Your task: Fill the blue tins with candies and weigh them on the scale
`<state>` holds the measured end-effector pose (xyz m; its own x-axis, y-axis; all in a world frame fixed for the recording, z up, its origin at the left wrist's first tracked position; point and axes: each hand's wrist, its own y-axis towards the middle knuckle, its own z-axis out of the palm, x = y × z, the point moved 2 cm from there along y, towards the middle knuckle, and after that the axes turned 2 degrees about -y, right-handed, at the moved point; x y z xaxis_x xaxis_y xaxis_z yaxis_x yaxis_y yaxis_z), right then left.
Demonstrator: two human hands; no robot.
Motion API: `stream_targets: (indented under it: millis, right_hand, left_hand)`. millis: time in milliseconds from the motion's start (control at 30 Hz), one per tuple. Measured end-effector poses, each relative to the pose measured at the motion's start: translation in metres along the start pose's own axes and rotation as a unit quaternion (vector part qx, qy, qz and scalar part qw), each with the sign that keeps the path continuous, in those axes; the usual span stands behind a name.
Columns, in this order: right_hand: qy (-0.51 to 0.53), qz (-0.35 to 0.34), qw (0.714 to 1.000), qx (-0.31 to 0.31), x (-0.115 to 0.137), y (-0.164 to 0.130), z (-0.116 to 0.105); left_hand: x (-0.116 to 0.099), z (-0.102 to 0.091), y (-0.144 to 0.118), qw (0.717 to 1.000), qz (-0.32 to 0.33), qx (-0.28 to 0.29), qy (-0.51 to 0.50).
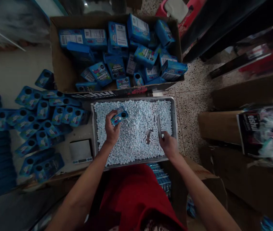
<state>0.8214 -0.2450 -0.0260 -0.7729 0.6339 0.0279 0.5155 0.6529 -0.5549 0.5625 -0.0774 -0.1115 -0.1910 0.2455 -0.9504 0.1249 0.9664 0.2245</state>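
My left hand (112,128) is wrapped round a small blue candy box (119,116) with a dark round hole in its face, held over the left part of a metal tray (175,112). Small pale candies (131,141) fill the tray. On the right side, my right hand (168,144) grips a metal scoop (159,125), seen nearly edge-on among the candies. Between the hands, a bare patch of the tray's bottom shows through the candies.
Behind the tray stands a cardboard carton (56,57) full of blue boxes. More blue boxes with round holes (42,109) lie in a heap at the left, near a small digital scale (81,151). Other cartons (219,128) stand at the right. A person's dark-clothed legs (213,25) are at upper right.
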Motion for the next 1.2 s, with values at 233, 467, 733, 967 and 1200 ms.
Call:
stream_targets:
  millis: [233,467,733,967,1200]
  right_hand:
    - [-0.012,-0.066,0.997,-0.023,0.05,0.022,0.057]
    - [0.311,-0.085,0.947,0.004,0.066,0.009,0.074]
    - [0.432,-0.168,0.88,0.103,0.058,-0.034,0.026]
    - [0.398,-0.185,0.871,0.218,0.096,-0.041,-0.027]
    - [0.378,-0.116,0.863,0.316,0.119,-0.04,-0.058]
  left_hand:
    - [-0.001,0.087,-0.033,0.998,0.009,-0.06,-0.033]
    - [-0.038,0.068,-0.022,0.998,-0.04,-0.025,-0.045]
    - [-0.02,-0.022,0.008,0.997,0.002,0.057,0.045]
    - [-0.024,-0.041,0.005,0.993,0.018,0.097,0.057]
    - [-0.017,-0.064,0.007,0.988,0.049,0.138,0.055]
